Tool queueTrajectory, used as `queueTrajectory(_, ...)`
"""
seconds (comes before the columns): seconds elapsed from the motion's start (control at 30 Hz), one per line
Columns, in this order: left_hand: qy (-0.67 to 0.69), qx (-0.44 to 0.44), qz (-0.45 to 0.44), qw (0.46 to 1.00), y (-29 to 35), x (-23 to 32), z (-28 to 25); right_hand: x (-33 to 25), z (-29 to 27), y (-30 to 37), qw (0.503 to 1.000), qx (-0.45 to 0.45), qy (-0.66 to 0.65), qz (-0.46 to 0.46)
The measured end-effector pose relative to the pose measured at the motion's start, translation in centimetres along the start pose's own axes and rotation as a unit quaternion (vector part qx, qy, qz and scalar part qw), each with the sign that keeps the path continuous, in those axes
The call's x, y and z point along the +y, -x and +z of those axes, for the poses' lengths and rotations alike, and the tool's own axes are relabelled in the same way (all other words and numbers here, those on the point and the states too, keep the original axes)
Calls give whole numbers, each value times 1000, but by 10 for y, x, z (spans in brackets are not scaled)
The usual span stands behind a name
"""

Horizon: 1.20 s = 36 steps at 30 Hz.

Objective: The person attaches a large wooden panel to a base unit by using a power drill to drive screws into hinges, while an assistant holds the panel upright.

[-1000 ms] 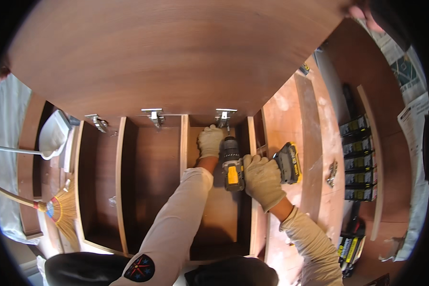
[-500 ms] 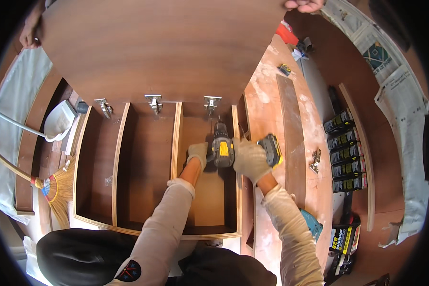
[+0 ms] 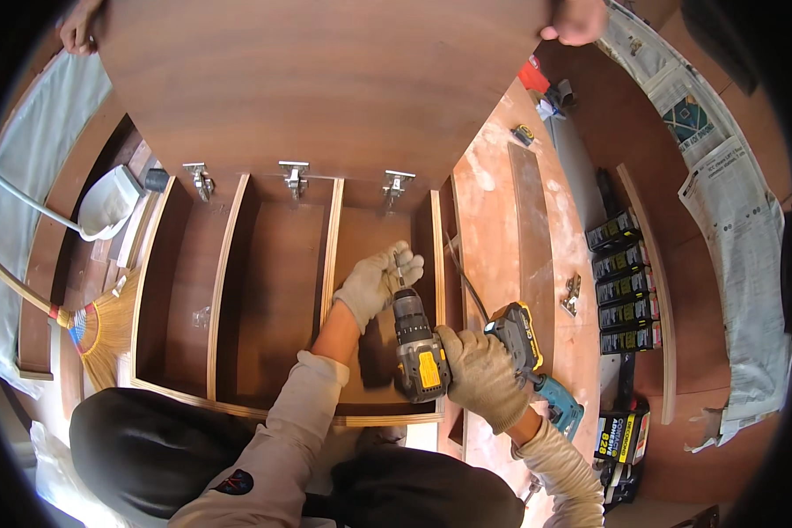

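Drill [image 3: 422, 356] was over the cabinet's right compartment [image 3: 371, 224]. Right hand [image 3: 487, 374] wrapped tight around its grip. Left hand [image 3: 378, 283] half-curled at the bit [image 3: 401, 276]; couldn't tell if gripping.

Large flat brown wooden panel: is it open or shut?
Open: the panel extends beyond the silver metal hinges, leaving the brown wooden compartments uncovered.

The left hand [image 3: 374, 282] reaches forward with bent fingers [image 3: 414, 265], and the right hand [image 3: 487, 374] (both are gloved) grips.
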State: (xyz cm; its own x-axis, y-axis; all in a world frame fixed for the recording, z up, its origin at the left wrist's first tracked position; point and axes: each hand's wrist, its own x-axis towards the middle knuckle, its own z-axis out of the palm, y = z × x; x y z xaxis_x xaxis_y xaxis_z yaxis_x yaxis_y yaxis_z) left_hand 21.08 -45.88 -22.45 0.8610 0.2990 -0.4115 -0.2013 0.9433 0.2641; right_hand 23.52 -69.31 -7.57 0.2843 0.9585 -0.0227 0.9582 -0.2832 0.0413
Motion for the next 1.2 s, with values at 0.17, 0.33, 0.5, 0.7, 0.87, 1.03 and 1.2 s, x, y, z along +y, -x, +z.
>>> queueTrajectory(0.17,59,-8,-11,998,13,13,7,4,6,-9,1000,-1,6,-12)
queueTrajectory(0.33,72,-4,10,997,13,11,7,11,9,-14,999,-7,33,-32)
queueTrajectory(0.5,67,23,26,997,10,7,6,15,10,-18,998,-29,33,-39)
queueTrajectory(0.7,51,49,18,997,9,10,6,19,16,-20,998,-26,35,-53)
queueTrajectory(0.87,42,25,25,998,0,11,0,19,15,-28,998,-41,35,-45)
queueTrajectory(1.03,22,79,8,997,-29,9,15,22,27,-43,990,-45,129,-15)
queueTrajectory(1.2,5,-24,38,999,-85,23,-25,35,47,-82,991,-22,132,-30)
